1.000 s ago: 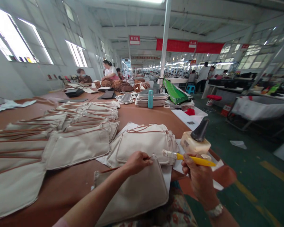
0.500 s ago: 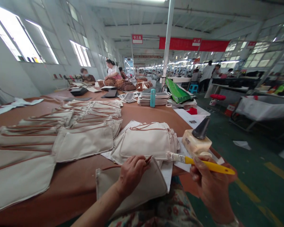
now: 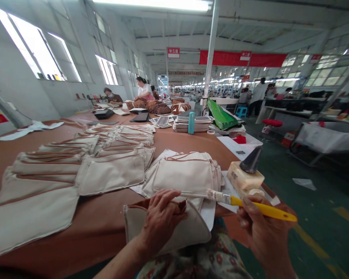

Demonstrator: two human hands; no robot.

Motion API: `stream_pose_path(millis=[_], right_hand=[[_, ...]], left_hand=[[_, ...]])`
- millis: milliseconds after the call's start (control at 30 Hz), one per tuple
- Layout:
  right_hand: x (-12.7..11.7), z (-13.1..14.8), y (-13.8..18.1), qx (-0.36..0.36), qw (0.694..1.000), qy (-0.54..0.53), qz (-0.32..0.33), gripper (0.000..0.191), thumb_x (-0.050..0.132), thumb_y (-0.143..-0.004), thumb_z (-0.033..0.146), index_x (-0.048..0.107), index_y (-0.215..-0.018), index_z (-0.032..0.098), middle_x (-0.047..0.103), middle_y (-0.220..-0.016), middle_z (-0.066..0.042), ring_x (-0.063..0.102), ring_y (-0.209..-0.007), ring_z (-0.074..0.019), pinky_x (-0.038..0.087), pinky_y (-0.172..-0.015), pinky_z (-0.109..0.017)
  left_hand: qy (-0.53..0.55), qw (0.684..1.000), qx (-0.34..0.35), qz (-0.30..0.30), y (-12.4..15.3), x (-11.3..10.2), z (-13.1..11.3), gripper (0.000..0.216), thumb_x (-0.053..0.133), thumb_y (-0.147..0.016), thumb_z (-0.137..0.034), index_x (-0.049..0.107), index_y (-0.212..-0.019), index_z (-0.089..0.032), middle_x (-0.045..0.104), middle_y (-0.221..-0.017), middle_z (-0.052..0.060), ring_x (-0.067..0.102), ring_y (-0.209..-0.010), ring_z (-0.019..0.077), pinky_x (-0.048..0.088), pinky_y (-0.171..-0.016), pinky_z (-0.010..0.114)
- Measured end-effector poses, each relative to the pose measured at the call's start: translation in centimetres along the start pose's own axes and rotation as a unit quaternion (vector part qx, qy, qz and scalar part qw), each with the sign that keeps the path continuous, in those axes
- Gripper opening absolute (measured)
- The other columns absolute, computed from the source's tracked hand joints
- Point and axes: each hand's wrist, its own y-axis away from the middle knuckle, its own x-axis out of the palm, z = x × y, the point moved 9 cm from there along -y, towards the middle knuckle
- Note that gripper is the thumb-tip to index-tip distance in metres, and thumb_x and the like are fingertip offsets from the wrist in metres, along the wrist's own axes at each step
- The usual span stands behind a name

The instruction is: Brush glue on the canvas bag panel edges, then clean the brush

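Note:
My left hand (image 3: pixel 162 219) is closed on the top edge of a cream canvas pouch (image 3: pixel 186 230) with brown piping, which lies at the table's near edge over my lap. My right hand (image 3: pixel 263 228) grips a yellow-handled brush (image 3: pixel 250 206), its bristle end pointing left over the pouch opening beside my left fingers. Just beyond, a stack of similar pouches (image 3: pixel 189 172) rests on white paper. A cream glue container with a dark cone spout (image 3: pixel 246 175) stands to the right of that stack.
Rows of flat cream pouches (image 3: pixel 84 166) cover the brown table (image 3: pixel 93 228) on the left. Further back are a teal bottle (image 3: pixel 191 123), stacked trays (image 3: pixel 202 122), a green bag (image 3: pixel 221 114) and seated workers. A green-floored aisle runs on the right.
The brush has swung left and its tip has come down to the pouch opening. My left hand has folded further over the pouch's top edge. The view has tilted slightly.

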Motion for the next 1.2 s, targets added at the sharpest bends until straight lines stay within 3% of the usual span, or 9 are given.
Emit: stream_pose_path(millis=[100, 233, 433, 633, 767, 867, 1000, 1133, 1200], right_hand=[[0.1, -0.3, 0.3, 0.017, 1.0, 0.004, 0.0, 0.028, 0.08, -0.073, 0.038, 0.061, -0.085, 0.021, 0.056, -0.059, 0.003, 0.047, -0.046, -0.0081, 0.035, -0.039, -0.016], [0.4, -0.4, 0.6, 0.019, 0.999, 0.03, 0.013, 0.031, 0.079, -0.073, 0.041, 0.061, -0.087, 0.02, 0.055, -0.057, 0.003, 0.046, -0.044, -0.0085, 0.033, -0.038, -0.017], [1.3, -1.1, 0.8, 0.006, 0.998, 0.049, 0.043, 0.029, 0.077, -0.074, 0.041, 0.059, -0.084, 0.02, 0.055, -0.056, 0.003, 0.045, -0.044, -0.0091, 0.035, -0.041, -0.019], [3.3, -3.3, 1.8, -0.004, 0.991, 0.104, 0.082, 0.03, 0.069, -0.08, 0.047, 0.058, -0.086, 0.02, 0.054, -0.053, 0.003, 0.043, -0.042, -0.0099, 0.033, -0.039, -0.02], [5.1, -4.8, 1.9, -0.04, 0.973, 0.184, 0.136, 0.028, 0.065, -0.084, 0.046, 0.061, -0.084, 0.019, 0.055, -0.057, 0.002, 0.046, -0.045, -0.0115, 0.037, -0.043, -0.022], [5.3, -4.7, 1.0, -0.084, 0.954, 0.248, 0.149, 0.025, 0.067, -0.084, 0.044, 0.062, -0.085, 0.019, 0.054, -0.057, 0.003, 0.048, -0.047, -0.0128, 0.037, -0.044, -0.024], [4.1, -3.2, 0.2, -0.126, 0.953, 0.26, 0.093, 0.025, 0.067, -0.083, 0.044, 0.061, -0.086, 0.02, 0.054, -0.054, 0.003, 0.049, -0.046, -0.0139, 0.039, -0.045, -0.024], [5.5, -3.9, 1.1, -0.128, 0.936, 0.279, 0.17, 0.024, 0.059, -0.089, 0.043, 0.061, -0.084, 0.02, 0.054, -0.057, 0.002, 0.049, -0.047, -0.0133, 0.039, -0.045, -0.024], [5.6, -4.3, 1.1, -0.135, 0.928, 0.299, 0.178, 0.025, 0.059, -0.089, 0.044, 0.061, -0.083, 0.019, 0.053, -0.056, 0.002, 0.049, -0.048, -0.0132, 0.039, -0.045, -0.023]], left_hand=[[0.06, 0.995, -0.06, 0.055, 0.1, 1.5, 1.3, 0.021, 0.071, -0.075, -0.015, 0.051, -0.07, -0.02, 0.065, -0.115, 0.006, 0.056, -0.111, 0.0239, 0.042, -0.094, 0.038], [0.121, 0.973, -0.131, 0.144, 0.0, 3.5, 2.7, 0.02, 0.069, -0.072, -0.017, 0.049, -0.067, -0.02, 0.066, -0.093, 0.003, 0.057, -0.089, 0.0198, 0.042, -0.082, 0.031], [0.157, 0.942, -0.233, 0.181, 0.4, 4.5, 4.3, 0.014, 0.065, -0.066, -0.02, 0.051, -0.068, -0.019, 0.054, -0.073, -0.001, 0.048, -0.075, 0.0165, 0.036, -0.069, 0.026], [0.227, 0.901, -0.294, 0.222, 0.8, 6.2, 5.1, 0.021, 0.064, -0.066, -0.026, 0.062, -0.085, -0.016, 0.048, -0.067, -0.005, 0.042, -0.062, 0.0115, 0.031, -0.056, 0.022], [0.301, 0.866, -0.299, 0.265, 0.8, 7.0, 4.0, 0.015, 0.061, -0.069, -0.027, 0.065, -0.072, -0.014, 0.044, -0.06, -0.005, 0.037, -0.057, 0.0097, 0.028, -0.055, 0.022], [0.335, 0.847, -0.31, 0.274, 1.0, 7.0, 3.6, 0.018, 0.061, -0.07, -0.029, 0.066, -0.069, -0.012, 0.047, -0.059, -0.003, 0.037, -0.056, 0.0093, 0.027, -0.054, 0.022], [0.345, 0.836, -0.331, 0.269, 1.3, 7.2, 3.9, 0.022, 0.062, -0.071, -0.03, 0.072, -0.079, -0.011, 0.054, -0.062, -0.001, 0.04, -0.056, 0.0098, 0.029, -0.055, 0.023], [0.324, 0.846, -0.34, 0.253, 1.4, 7.3, 4.6, 0.019, 0.065, -0.07, -0.028, 0.068, -0.073, -0.01, 0.053, -0.06, -0.002, 0.04, -0.055, 0.0092, 0.029, -0.054, 0.022], [0.3, 0.859, -0.34, 0.238, 1.6, 7.2, 4.8, 0.017, 0.065, -0.07, -0.027, 0.066, -0.072, -0.011, 0.052, -0.06, -0.002, 0.041, -0.055, 0.0094, 0.03, -0.053, 0.022]])
